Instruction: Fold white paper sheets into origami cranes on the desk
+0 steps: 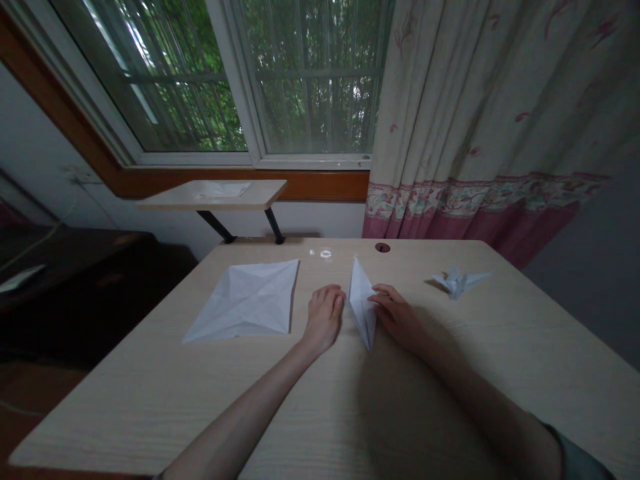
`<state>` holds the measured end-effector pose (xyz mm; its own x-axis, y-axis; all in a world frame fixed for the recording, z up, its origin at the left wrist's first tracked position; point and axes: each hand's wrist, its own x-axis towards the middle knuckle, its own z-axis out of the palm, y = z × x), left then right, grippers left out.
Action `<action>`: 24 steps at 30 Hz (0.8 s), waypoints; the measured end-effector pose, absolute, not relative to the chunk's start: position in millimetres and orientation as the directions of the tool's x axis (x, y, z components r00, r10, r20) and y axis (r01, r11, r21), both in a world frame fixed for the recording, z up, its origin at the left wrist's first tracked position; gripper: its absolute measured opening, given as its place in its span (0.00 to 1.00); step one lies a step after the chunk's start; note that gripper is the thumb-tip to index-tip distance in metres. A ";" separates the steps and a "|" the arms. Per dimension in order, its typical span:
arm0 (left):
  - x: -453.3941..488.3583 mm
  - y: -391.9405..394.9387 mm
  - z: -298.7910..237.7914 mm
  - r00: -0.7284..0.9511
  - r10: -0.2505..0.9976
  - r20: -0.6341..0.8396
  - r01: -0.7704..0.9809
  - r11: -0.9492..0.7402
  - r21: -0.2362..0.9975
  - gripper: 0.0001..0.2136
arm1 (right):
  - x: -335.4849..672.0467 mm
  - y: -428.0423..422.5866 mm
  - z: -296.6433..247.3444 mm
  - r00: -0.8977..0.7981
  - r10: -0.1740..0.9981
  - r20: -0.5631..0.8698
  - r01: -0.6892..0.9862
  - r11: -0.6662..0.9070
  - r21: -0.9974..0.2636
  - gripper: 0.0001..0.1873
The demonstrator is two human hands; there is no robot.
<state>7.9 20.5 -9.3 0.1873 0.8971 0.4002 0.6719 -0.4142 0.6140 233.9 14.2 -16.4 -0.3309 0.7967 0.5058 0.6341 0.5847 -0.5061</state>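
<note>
A narrow folded white paper [361,300], shaped like a long kite, lies on the light wooden table [320,400] between my hands. My left hand [324,317] rests just left of it with fingers curled, fingertips at the paper's left edge. My right hand [397,313] presses on the paper's right flap with its fingertips pinched on the edge. A creased, unfolded white square sheet [247,300] lies flat to the left of my left hand. A finished white paper crane [459,281] sits to the right, apart from both hands.
A round cable hole [383,247] is at the table's far edge. A small raised shelf [215,195] with a paper on it stands behind, below the window. A patterned curtain [500,120] hangs at right. Dark furniture [75,280] stands left.
</note>
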 end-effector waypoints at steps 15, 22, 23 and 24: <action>9.1 14.5 2.2 0.283 0.912 0.296 0.701 -0.408 0.585 0.10 | 233.5 15.3 -21.8 -0.340 0.779 0.527 0.606 0.610 -0.511 0.17; 8.3 14.1 0.4 0.319 0.901 0.293 0.697 -0.432 0.572 0.10 | 233.8 15.5 -22.7 -0.347 0.770 0.535 0.599 0.621 -0.505 0.17; 8.2 14.2 -0.2 0.324 0.899 0.294 0.697 -0.437 0.568 0.10 | 234.0 15.5 -22.6 -0.350 0.770 0.533 0.599 0.621 -0.505 0.17; 8.1 14.4 -0.8 0.328 0.898 0.294 0.699 -0.440 0.564 0.10 | 234.2 15.4 -22.6 -0.351 0.771 0.531 0.598 0.621 -0.507 0.17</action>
<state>8.1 14.4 -0.8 0.3278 0.8978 0.2942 0.6988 -0.4400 0.5640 234.2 15.4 -22.6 -0.3508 0.7712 0.5313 0.5980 0.6210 -0.5066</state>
